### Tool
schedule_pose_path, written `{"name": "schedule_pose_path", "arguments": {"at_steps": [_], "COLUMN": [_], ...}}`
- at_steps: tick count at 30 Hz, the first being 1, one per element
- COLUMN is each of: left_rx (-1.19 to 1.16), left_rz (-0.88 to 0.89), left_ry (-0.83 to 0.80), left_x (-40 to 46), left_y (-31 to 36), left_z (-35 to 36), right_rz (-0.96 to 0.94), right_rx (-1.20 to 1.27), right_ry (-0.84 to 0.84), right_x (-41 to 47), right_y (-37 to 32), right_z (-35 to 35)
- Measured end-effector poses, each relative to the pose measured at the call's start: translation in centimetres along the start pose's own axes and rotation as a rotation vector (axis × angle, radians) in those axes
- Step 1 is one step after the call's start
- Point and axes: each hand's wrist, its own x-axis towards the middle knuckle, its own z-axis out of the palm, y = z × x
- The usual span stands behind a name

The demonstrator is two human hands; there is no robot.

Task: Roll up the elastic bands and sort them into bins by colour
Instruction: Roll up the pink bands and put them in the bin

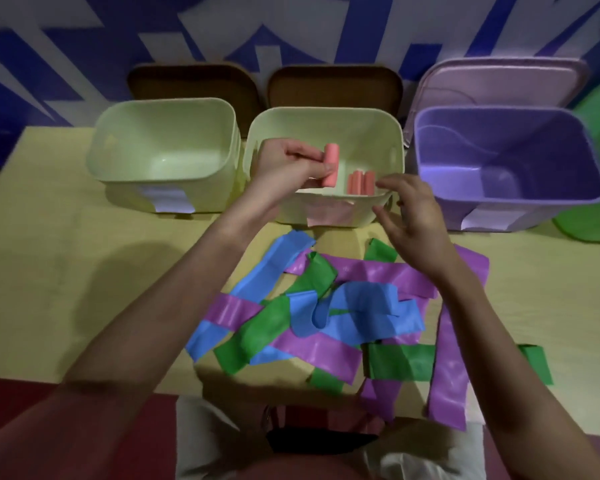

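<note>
Loose bands point(326, 313) lie nearest, in an overlapping pile on the table point(66, 271): blue, green and purple strips, too tangled for a sure count of each colour. Left hand point(288, 168): thumb and fingertips point(317, 155) clamped on one pink roll point(330, 165), held upright over the middle bin point(326, 209). Right hand point(413, 209): fingers spread apart, empty, hovering at the near right corner of the same bin. Inside the middle bin, three or so pink rolls point(361, 183) stand side by side against the near wall; the exact number cannot be told. Three bins stand in a row at the far side of the table: left bin point(118, 168), pale green, with nothing visible inside; middle bin, pale green; purple bin point(596, 181), right, likewise bare, its lid point(499, 84) upright behind it. Part of a green container point(589, 223) shows at the right edge
</note>
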Motion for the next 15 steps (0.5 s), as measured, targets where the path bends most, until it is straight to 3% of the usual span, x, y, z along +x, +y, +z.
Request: {"name": "schedule_pose_path", "arguments": {"at_steps": [10, 15], "left_rx": [0.723, 0.831], "left_rz": [-0.211, -0.263], "left_ry": [-0.109, -0.118], "left_x": [10.9, 12.1], "left_y": [-1.4, -2.2], "left_z": [5.8, 6.8], "right_rz": [0.181, 0.288], "right_rx": [0.010, 0.076], "right_ry": [-0.093, -0.063], "right_x": [2.4, 3.4], "right_y": [-0.6, -1.1], "right_z": [-1.1, -1.4]}}
